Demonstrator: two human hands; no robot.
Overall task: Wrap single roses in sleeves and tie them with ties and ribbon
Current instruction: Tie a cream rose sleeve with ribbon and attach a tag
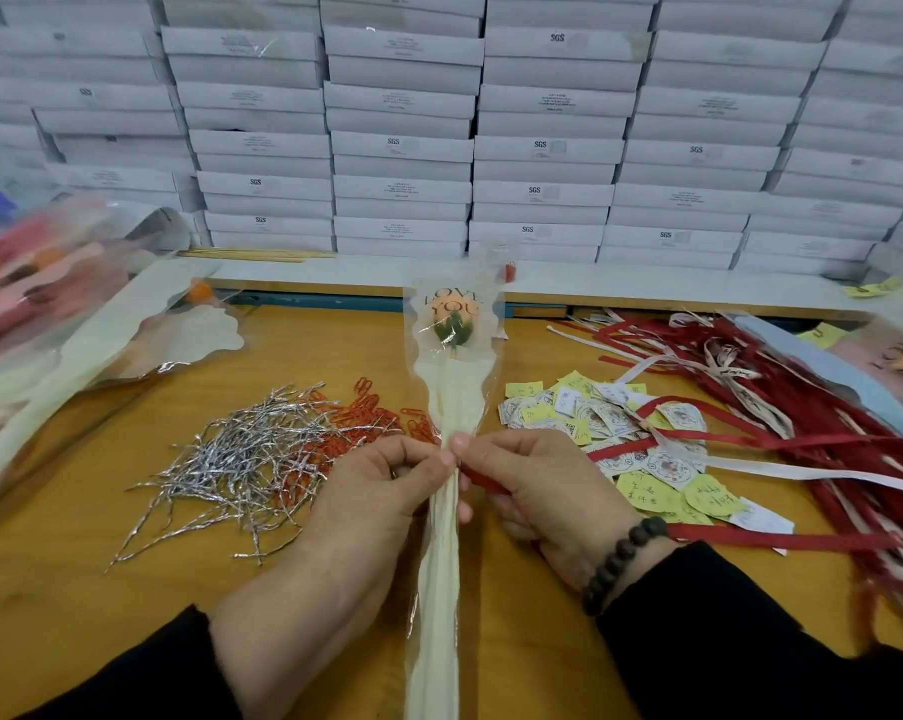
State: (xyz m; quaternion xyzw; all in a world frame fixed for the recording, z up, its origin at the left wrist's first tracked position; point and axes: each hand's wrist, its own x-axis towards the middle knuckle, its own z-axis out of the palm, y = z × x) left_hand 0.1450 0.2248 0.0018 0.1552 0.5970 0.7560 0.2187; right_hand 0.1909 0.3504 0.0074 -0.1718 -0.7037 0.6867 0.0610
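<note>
Head view: sleeved rose (452,356) between hands (454,475).

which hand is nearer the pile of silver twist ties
Left. The left hand grips the sleeved rose right beside the silver ties; the right hand sits across the sleeve, farther away.

"LOVE YOU" stands on the rose's sleeve (452,324) — "SGS" on several stacked white boxes (402,142).

hands (387,491) pinching sleeved rose (452,324) (red ribbon (782,540))
</note>
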